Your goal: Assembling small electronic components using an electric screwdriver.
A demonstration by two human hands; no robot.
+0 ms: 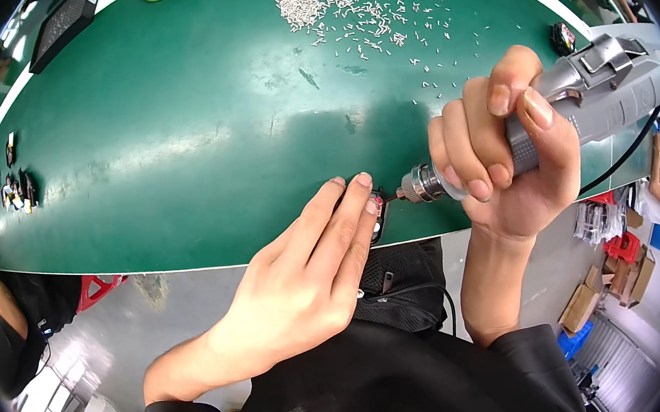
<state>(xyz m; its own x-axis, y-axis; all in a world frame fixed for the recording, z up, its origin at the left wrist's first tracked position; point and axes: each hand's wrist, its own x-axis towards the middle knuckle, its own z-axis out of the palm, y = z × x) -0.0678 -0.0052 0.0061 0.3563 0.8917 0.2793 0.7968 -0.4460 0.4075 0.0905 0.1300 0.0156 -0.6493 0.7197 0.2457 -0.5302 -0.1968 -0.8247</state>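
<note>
my right hand (532, 177) is clamped on a grey cylindrical electric screwdriver (612, 100); my left hand (293, 278) covers a small black-and-red part (378, 201) at the flat green table (170, 134)'s near edge, whether pinching i cannot tell. the metal bit (395, 198) is at this part, so i judge one fastening unfinished; many tiny silver screws (300, 0) lie unused.

The desk (178, 141) is green. The power tool (597, 109) over it is grey. The little part (379, 203) on the desk is maybe red and black.
</note>
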